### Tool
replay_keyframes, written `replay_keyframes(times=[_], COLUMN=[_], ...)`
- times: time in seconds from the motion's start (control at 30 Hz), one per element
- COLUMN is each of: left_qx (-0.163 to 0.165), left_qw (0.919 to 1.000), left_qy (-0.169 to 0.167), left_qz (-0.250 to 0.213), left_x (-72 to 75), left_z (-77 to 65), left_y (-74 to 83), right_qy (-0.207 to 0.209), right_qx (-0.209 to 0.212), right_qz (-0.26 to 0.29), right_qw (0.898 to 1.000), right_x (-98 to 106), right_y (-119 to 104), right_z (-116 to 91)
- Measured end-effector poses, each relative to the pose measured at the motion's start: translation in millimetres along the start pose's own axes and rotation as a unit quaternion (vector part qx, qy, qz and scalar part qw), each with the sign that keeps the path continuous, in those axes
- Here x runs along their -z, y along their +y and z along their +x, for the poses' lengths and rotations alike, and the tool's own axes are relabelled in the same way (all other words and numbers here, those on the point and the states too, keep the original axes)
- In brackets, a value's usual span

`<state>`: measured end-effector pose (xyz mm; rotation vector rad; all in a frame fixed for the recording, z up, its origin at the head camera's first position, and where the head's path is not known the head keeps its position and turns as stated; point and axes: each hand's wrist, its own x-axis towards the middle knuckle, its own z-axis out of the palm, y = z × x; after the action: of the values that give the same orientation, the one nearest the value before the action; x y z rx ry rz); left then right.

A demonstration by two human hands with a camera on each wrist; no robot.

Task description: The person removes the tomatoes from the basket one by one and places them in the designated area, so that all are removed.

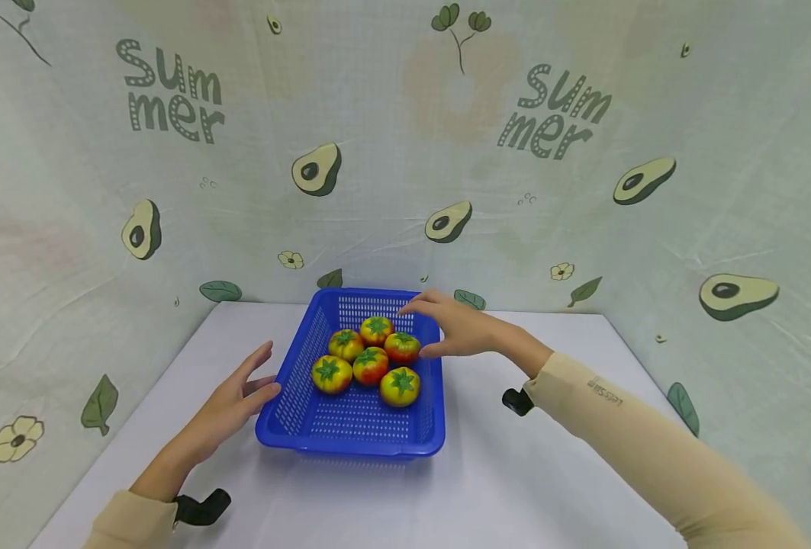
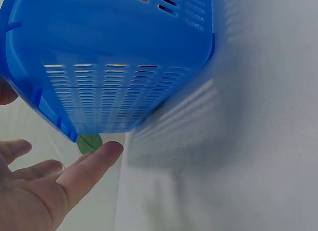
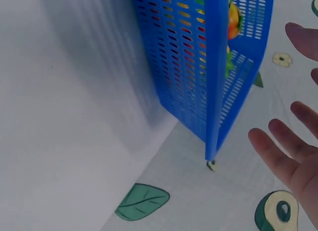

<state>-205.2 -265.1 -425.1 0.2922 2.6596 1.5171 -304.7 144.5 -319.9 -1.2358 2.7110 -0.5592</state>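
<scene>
A blue plastic basket (image 1: 357,446) with slotted sides stands on the white table, holding several red-and-yellow tomatoes (image 1: 371,366) with green star-shaped tops. Beside its left rim is my left hand (image 1: 230,408), fingers extended and thumb at the rim; whether the thumb touches it I cannot tell. In the left wrist view, the fingers (image 2: 84,174) are spread and hold nothing. Over the basket's right rim reaches my right hand (image 1: 463,326), fingers loosely bent above the back right tomatoes. The right wrist view shows those fingers (image 3: 273,151) apart from the basket wall, with nothing between them.
The white table (image 1: 515,473) extends on both sides and in front of the basket. Behind it hangs a pale cloth (image 1: 378,99) printed with avocados, leaves and lettering. A black wrist strap piece (image 1: 202,507) sticks out by the left sleeve, another (image 1: 517,402) by the right.
</scene>
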Motion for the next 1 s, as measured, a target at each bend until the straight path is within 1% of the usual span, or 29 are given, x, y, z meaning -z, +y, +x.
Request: replay_keyframes(times=[0.2,0.33,0.5,0.7,0.87,1.0], left_qx=[0.003,0.006,0.007,0.013,0.012,0.019], left_qw=[0.9997,0.9994,0.9988,0.9982,0.9978,0.9977], left_qy=[-0.008,-0.012,-0.021,-0.030,-0.033,-0.034], left_qz=[-0.024,-0.033,-0.043,-0.051,-0.056,-0.055], left_x=[-1.0,-1.1,-2.1,-4.8,-5.6,-7.4], left_z=[-1.7,-2.7,-2.6,-2.9,-3.5,-3.9], left_y=[-1.6,-3.7,-6.2,-5.3,-6.9,-6.8], right_qy=[-0.030,-0.045,-0.061,-0.078,-0.090,-0.103], right_qx=[0.002,0.006,0.000,-0.003,-0.004,0.001], right_qz=[0.023,0.041,0.053,0.056,0.040,0.041], right_qw=[0.999,0.998,0.997,0.995,0.995,0.994], right_x=[-12.2,-19.5,-28.5,-36.8,-40.7,-44.9], right_y=[1.8,1.4,-0.6,-2.7,-3.8,-3.9], right_z=[11.7,18.2,25.0,27.5,29.4,30.3])
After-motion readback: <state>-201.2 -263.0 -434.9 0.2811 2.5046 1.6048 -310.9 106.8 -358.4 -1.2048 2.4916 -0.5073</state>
